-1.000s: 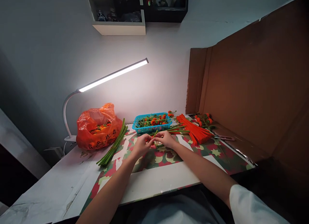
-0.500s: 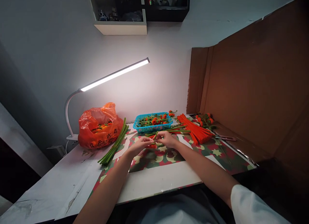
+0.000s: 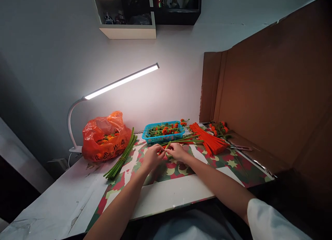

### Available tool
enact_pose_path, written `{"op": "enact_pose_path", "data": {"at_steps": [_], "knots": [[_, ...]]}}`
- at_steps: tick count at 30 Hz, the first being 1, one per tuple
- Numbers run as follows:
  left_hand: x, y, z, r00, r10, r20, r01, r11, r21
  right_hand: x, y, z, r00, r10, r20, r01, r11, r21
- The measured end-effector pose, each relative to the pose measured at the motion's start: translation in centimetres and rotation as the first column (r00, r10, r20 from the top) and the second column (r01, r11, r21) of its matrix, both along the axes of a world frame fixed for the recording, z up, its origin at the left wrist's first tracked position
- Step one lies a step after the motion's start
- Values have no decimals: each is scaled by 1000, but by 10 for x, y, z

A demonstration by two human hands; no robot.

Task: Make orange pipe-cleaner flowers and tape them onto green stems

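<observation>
Over the patterned sheet, my left hand (image 3: pixel 152 157) and my right hand (image 3: pixel 177 152) meet with their fingertips close together. Both are closed in a pinch around a short green stem (image 3: pixel 168 144), whose upper end sticks up between them. The stem's lower part is hidden by the fingers. Just behind the hands lie several long green stems (image 3: pixel 193 141) with some orange-red strips among them. A blue plastic basket (image 3: pixel 153 140) of orange flowers with green stalks stands farther back.
An orange plastic bag (image 3: pixel 103 152) of flowers sits left, beside a tied bundle of green stems (image 3: pixel 121 162). Right are a bundle of orange-red fuzzy sticks (image 3: pixel 211 141), loose orange flowers (image 3: pixel 219 128) and a pink-handled tool (image 3: pixel 243 148). A lit lamp (image 3: pixel 121 82) and cardboard wall (image 3: pixel 269 95) border the table.
My left hand has turned, its back now raised and its fingers curling down at the stem. The orange bit beneath the fingers no longer shows. My right hand stays nearly in place.
</observation>
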State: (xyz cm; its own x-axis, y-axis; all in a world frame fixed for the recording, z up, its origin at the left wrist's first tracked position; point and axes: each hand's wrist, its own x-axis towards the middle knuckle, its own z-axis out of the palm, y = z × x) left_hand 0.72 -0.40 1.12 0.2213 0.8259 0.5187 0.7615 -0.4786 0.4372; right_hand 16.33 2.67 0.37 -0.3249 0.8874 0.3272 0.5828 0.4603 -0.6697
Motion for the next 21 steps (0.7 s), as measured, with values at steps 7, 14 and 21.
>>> {"op": "enact_pose_path", "data": {"at_steps": [7,14,21], "knots": [[-15,11,-4,978,-96,184,148,945,-293,11,7,0,959,273,72,-282,932,227],[-17,13,-3,885,-117,450,349,807,-477,16,18,-5,926,371,-73,-359,922,146],[-25,10,3,794,-92,601,532,582,-614,14,19,-7,815,399,-420,-459,887,-47]]}}
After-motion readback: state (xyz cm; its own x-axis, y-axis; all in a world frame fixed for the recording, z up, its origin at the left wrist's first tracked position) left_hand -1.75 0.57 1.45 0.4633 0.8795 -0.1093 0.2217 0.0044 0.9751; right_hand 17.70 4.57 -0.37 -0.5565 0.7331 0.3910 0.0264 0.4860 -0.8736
